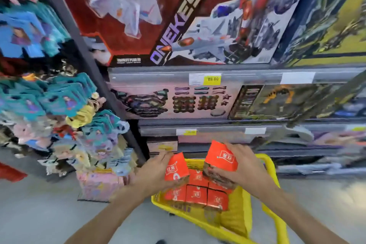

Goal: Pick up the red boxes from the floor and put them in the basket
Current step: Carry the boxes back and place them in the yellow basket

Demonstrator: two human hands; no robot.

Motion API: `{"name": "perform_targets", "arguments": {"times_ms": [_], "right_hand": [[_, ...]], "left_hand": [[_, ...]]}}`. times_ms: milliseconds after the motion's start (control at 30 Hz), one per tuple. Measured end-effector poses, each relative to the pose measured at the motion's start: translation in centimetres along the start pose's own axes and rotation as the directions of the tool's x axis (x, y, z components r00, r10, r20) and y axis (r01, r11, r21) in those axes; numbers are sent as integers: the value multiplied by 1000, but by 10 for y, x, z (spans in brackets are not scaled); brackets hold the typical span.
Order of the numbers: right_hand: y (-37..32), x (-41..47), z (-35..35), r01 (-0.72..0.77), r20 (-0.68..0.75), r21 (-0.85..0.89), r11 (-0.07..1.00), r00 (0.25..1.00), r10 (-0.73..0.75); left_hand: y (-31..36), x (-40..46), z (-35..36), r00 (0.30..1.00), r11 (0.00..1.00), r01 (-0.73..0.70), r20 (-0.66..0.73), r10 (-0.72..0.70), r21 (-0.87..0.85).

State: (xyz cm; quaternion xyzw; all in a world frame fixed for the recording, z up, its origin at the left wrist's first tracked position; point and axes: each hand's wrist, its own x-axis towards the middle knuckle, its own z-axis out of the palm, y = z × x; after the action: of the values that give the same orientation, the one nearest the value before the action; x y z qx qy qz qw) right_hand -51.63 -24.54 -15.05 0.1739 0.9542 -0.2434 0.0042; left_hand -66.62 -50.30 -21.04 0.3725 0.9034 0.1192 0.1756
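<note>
Two red boxes held over the yellow basket (pixel 271 166).
Left hand (pixel 152 172) grasps one red box (pixel 176 167), right hand (pixel 245 170) another (pixel 220 157), both poised above the packed boxes (pixel 196 194), presumably to fill remaining space.

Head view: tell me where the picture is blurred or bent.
Head view: wide-angle bending tilts the shelves; motion blur smears the hanging toys and the right edge; the left hand, right hand, red boxes and yellow basket are only slightly soft.
</note>
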Motion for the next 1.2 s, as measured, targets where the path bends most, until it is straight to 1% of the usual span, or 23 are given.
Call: {"name": "perform_targets", "arguments": {"times_ms": [67, 133, 200, 300, 433, 500, 633, 767, 900, 1033, 1100, 1200], "right_hand": [[3, 4, 22, -88, -4, 10, 996, 996, 88], [9, 6, 49, -180, -22, 57, 982, 983, 182], [18, 12, 77, -231, -47, 89, 969, 971, 236], [33, 20, 117, -322, -10, 136, 937, 945, 326], [59, 28, 162, -370, 10, 144, 918, 928, 372], [73, 30, 179, -377, 49, 131, 917, 926, 374], [101, 34, 203, -318, 98, 68, 946, 945, 311], [118, 43, 217, -268, 137, 11, 963, 955, 264], [130, 72, 232, -153, 201, -69, 986, 966, 164], [129, 108, 252, 35, 281, -169, 985, 960, 14], [128, 123, 263, 80, 310, -190, 979, 951, -17], [131, 135, 280, 107, 359, -193, 975, 933, -31]], "left_hand": [[-21, 29, 21, 999, 1000, -30, 42, 30, 6], [-37, 56, 45, 994, 999, -48, 95, 48, 3], [-50, 83, 71, 989, 998, -61, 134, 60, 8], [-65, 121, 112, 972, 993, -113, 213, 101, 45], [-82, 157, 163, 952, 981, -164, 276, 130, 102], [-87, 168, 183, 950, 975, -187, 274, 149, 120], [-91, 181, 202, 946, 950, -274, 219, 239, 151], [-98, 176, 197, 934, 940, -319, 208, 291, 117], [-106, 167, 194, 941, 946, -301, 199, 274, 118], [-107, 165, 198, 947, 950, -291, 172, 270, 111], [-109, 164, 200, 950, 953, -288, 155, 271, 95], [-115, 164, 202, 953, 953, -288, 131, 275, 94]]}}
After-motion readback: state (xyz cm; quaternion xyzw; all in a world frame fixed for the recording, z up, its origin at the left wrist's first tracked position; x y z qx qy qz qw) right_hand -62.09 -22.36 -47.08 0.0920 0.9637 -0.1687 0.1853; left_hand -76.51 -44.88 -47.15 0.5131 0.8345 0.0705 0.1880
